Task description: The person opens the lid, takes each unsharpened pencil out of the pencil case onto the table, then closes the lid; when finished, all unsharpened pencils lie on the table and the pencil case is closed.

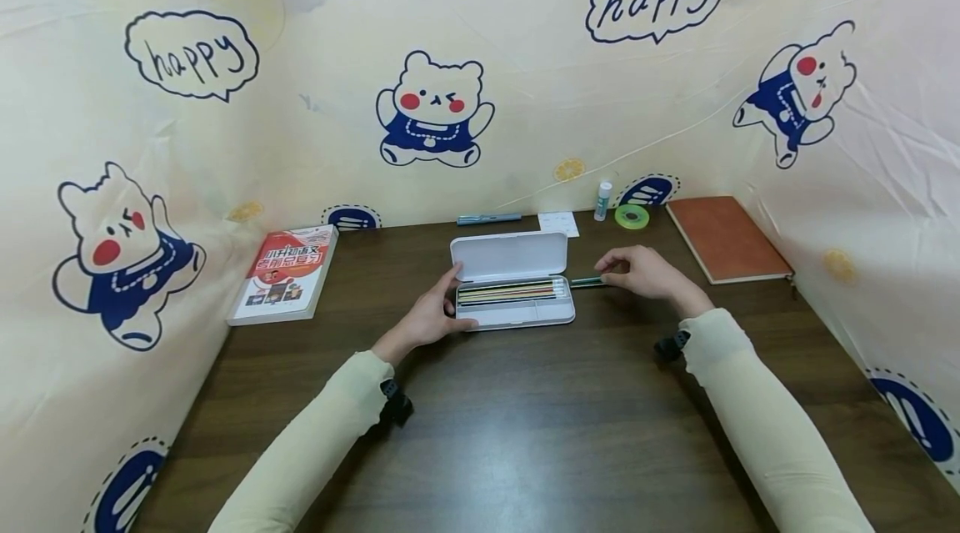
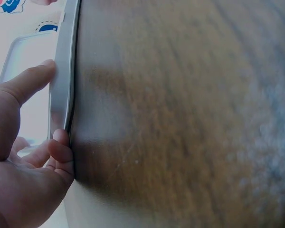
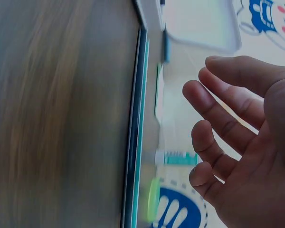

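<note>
A white pencil case [image 1: 517, 316] lies with its lid [image 1: 510, 256] raised at the back. Several colored pencils [image 1: 510, 292] fill its rear compartment. My left hand [image 1: 429, 312] grips the case's left end, thumb at the front edge and other fingers around the side; the left wrist view shows this hand [image 2: 23, 147] against the case wall [image 2: 62, 71]. Dark and green pencils [image 1: 587, 283] lie on the table just right of the case. Over them hovers my right hand [image 1: 641, 273]. In the right wrist view its loosely bent fingers hold nothing, apart from the pencils [image 3: 137, 133].
A white-and-red book [image 1: 288, 274] lies at left, a brown notebook [image 1: 731, 239] at right. Along the back are a blue pen [image 1: 489, 219], a paper slip [image 1: 558, 223], an upright glue stick [image 1: 603, 201] and a green tape roll [image 1: 632, 217]. Patterned cloth surrounds the wooden table [image 1: 480, 433].
</note>
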Available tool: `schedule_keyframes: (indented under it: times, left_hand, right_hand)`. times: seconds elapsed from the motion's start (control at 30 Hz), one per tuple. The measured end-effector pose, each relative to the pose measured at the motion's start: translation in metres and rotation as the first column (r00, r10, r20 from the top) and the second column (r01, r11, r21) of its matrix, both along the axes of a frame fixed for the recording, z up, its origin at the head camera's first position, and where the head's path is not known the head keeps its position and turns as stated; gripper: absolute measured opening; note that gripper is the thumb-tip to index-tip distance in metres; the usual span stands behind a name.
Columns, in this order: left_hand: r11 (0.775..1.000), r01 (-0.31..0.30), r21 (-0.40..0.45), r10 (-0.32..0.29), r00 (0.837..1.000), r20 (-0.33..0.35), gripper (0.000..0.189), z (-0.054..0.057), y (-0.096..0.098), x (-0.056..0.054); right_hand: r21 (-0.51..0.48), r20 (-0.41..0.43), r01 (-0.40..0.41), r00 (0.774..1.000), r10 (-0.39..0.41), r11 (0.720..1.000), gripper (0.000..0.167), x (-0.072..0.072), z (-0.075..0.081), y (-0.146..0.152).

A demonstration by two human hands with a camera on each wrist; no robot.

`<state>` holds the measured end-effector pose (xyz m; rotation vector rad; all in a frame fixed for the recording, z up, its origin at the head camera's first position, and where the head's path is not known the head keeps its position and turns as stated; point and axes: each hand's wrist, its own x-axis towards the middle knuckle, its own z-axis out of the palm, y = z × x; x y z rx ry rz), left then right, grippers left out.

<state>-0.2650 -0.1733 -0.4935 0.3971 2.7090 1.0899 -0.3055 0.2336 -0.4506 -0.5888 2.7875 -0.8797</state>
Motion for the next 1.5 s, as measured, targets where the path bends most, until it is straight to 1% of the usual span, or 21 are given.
schedule_keyframes:
  times: [0.27,0.43,0.6,0.77,1.07,1.33,1.5]
  left_hand:
    - [1.000,-0.002,-0.002,0.002,1.000,-0.009,0.108,0.000,0.000,0.000]
    - [1.000,0.000,0.002,0.000,1.000,-0.006,0.108,0.000,0.001,0.001]
    - [1.000,0.000,0.001,0.000,1.000,0.007,0.107,0.000,0.000,0.001]
    - [1.000,-0.002,0.004,0.001,1.000,0.006,0.106,0.000,0.000,0.001]
    - [1.000,0.001,0.001,-0.001,1.000,0.004,0.105,0.000,-0.001,0.001]
    - [1.000,0.003,-0.001,-0.003,1.000,-0.004,0.105,0.002,-0.001,0.001]
    - [1.000,0.006,-0.005,-0.006,1.000,-0.008,0.106,0.001,-0.001,0.002]
  right_hand:
    - [-0.020,-0.008,-0.053,0.999,0.053,0.998,0.022,0.002,-0.002,-0.038]
    - [0.006,-0.025,-0.104,0.994,0.105,0.995,0.023,0.003,-0.006,-0.056]
    - [0.046,-0.024,-0.117,0.993,0.119,0.992,0.025,0.001,-0.011,-0.069]
    - [0.066,-0.031,-0.148,0.988,0.150,0.987,0.026,-0.001,-0.015,-0.077]
    - [0.117,-0.048,-0.195,0.978,0.201,0.974,0.019,-0.003,-0.024,-0.085]
    - [0.137,-0.025,-0.201,0.978,0.207,0.970,0.014,-0.002,-0.019,-0.089]
    - [0.136,-0.029,-0.211,0.976,0.216,0.968,0.011,0.000,-0.018,-0.092]
